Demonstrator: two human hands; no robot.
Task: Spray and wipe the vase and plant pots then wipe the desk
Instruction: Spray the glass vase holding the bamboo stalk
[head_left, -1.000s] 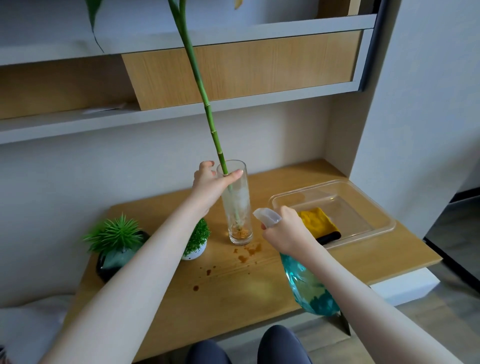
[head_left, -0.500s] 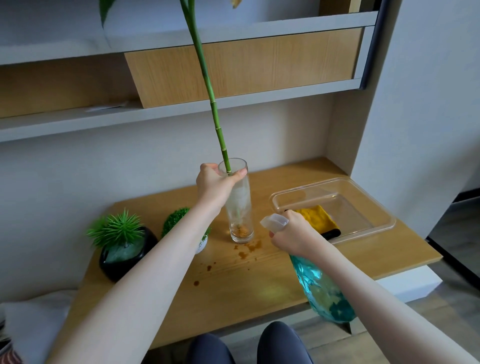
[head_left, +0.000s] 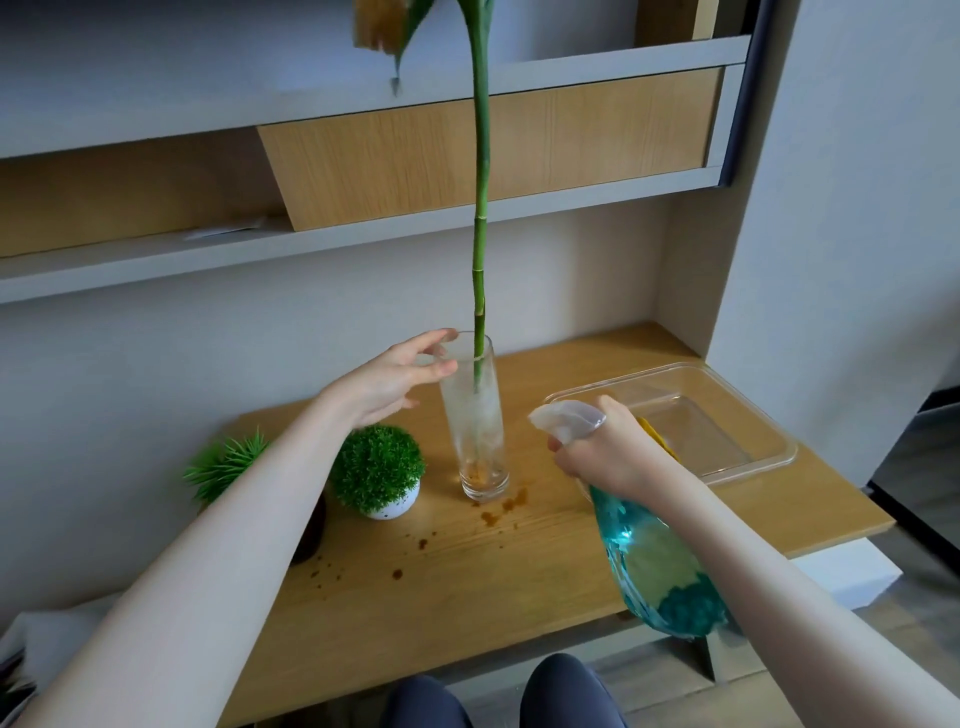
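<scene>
A tall clear glass vase (head_left: 475, 426) stands on the wooden desk (head_left: 441, 582), fogged with spray, a long green stalk (head_left: 480, 218) rising from it. My left hand (head_left: 395, 382) is beside the vase's rim, fingers relaxed, fingertips touching or just off the glass. My right hand (head_left: 608, 452) grips the trigger head of a blue spray bottle (head_left: 654, 566), nozzle pointed at the vase. A round green plant in a white pot (head_left: 378, 473) sits left of the vase. A spiky plant in a dark pot (head_left: 228, 465) is partly hidden by my left arm.
A clear plastic tray (head_left: 727, 415) at the desk's right holds a yellow cloth (head_left: 657, 439), mostly hidden behind my right hand. Brown stains (head_left: 501, 506) dot the desk near the vase. Shelves (head_left: 363, 228) hang above; a wall stands close on the right.
My left hand has let go of the vase's rim and opened beside it. The vase looks foggier. The bottle stays aimed at it.
</scene>
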